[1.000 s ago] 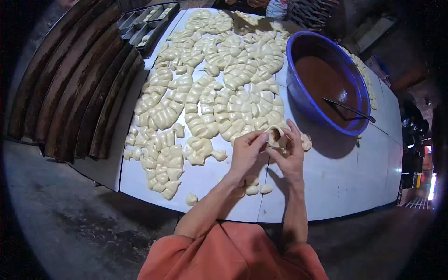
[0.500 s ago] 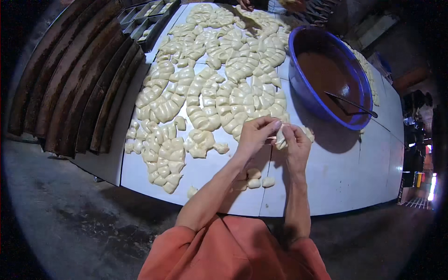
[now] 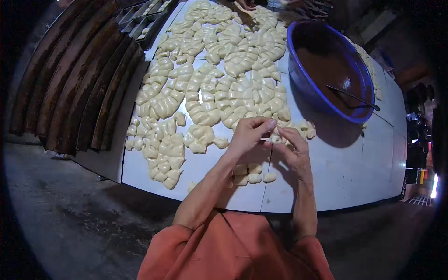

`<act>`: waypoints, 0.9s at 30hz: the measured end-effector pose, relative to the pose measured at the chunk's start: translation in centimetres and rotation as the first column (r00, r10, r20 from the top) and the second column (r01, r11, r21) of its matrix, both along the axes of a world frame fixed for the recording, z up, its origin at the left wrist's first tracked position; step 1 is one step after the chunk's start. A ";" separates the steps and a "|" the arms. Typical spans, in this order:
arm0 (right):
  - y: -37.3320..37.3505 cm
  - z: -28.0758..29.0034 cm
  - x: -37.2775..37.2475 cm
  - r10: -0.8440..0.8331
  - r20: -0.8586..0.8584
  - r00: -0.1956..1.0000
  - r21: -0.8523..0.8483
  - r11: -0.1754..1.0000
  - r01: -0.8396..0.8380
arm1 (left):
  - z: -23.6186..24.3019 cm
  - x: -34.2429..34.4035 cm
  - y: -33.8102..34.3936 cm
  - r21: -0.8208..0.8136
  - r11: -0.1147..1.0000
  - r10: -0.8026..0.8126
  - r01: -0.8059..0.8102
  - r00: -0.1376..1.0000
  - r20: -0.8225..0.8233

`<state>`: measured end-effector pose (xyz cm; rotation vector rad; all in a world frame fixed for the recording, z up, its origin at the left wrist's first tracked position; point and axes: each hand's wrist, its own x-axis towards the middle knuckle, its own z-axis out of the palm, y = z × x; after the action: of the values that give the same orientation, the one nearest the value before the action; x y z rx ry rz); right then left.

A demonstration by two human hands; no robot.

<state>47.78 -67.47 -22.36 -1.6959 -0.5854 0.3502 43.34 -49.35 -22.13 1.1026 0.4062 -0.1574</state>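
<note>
Over the near part of the white table [image 3: 345,177], my two hands meet at a small piece of pale dough [image 3: 276,136]. My left hand [image 3: 249,135] pinches its edge between thumb and fingertips. On its other side, my right hand [image 3: 295,148] has thumb and fingers curled around the piece, which partly hides it. Below my hands lie several small rounded dough pieces [image 3: 255,178], some covered by my left forearm. A wide spread of glossy cut dough [image 3: 205,93] stretches away beyond my hands, scored into many segments.
A blue basin [image 3: 298,86] of brown paste [image 3: 329,70] stands at the right, with a dark-handled utensil [image 3: 357,98] leaning in it. Dark curved metal trays [image 3: 70,79] stack at the left. Metal tins [image 3: 147,21] sit at the far left. Another person's hand [image 3: 246,4] shows at the far edge.
My right hand has shifted slightly down and its fingers have spread a little around the dough. The piece shows less between my hands. My left hand keeps its pinch.
</note>
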 end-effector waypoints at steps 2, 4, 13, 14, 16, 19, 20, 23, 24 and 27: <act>0.1 -0.1 -0.2 -0.060 -0.058 0.997 0.100 0.993 0.066 | 0.4 -0.6 -0.4 0.027 1.000 -0.017 0.015 0.997 0.077; 0.6 -0.3 -0.3 -0.105 0.059 0.993 0.158 0.983 0.095 | 0.9 -0.9 -0.6 -0.028 0.999 -0.033 0.035 0.996 0.078; 1.5 -4.2 -1.9 -0.483 0.510 0.712 0.163 0.866 0.472 | 0.3 -1.7 -1.6 -0.049 0.989 -0.130 0.140 0.978 0.165; 1.9 -4.1 -1.9 -0.553 0.355 0.754 0.290 0.832 0.473 | 0.4 -1.9 -1.8 -0.096 0.982 -0.147 0.164 0.975 0.164; 2.1 -3.1 -1.4 -0.516 0.418 0.748 0.298 0.855 0.424 | 0.3 -2.3 -1.9 -0.017 0.986 -0.160 0.166 0.967 0.197; 0.9 -2.1 -1.6 -0.425 0.332 0.842 0.174 0.905 0.388 | 1.0 -2.5 -2.2 0.145 0.972 -0.210 0.185 0.960 0.186; 0.6 -1.7 -1.7 -0.416 0.195 0.888 0.129 0.909 0.397 | 0.5 -2.5 -2.5 0.122 0.984 -0.152 0.128 0.966 0.211; -0.5 -0.3 -2.3 -0.324 0.087 0.942 0.025 0.946 0.323 | -0.4 -2.9 -2.5 0.105 0.992 -0.088 0.066 0.973 0.215; -0.2 0.7 -2.8 -0.295 0.038 0.955 0.002 0.955 0.295 | -0.4 -3.4 -1.9 0.082 0.996 -0.051 0.037 0.984 0.169; -0.7 2.9 -4.9 -0.035 0.364 0.931 -0.148 0.985 0.094 | -1.6 -4.8 -1.5 0.070 0.995 -0.082 0.076 0.993 0.088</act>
<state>42.91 -68.13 -19.46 -1.9504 -0.7832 0.0356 38.51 -50.86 -23.73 1.1879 0.2884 -0.1635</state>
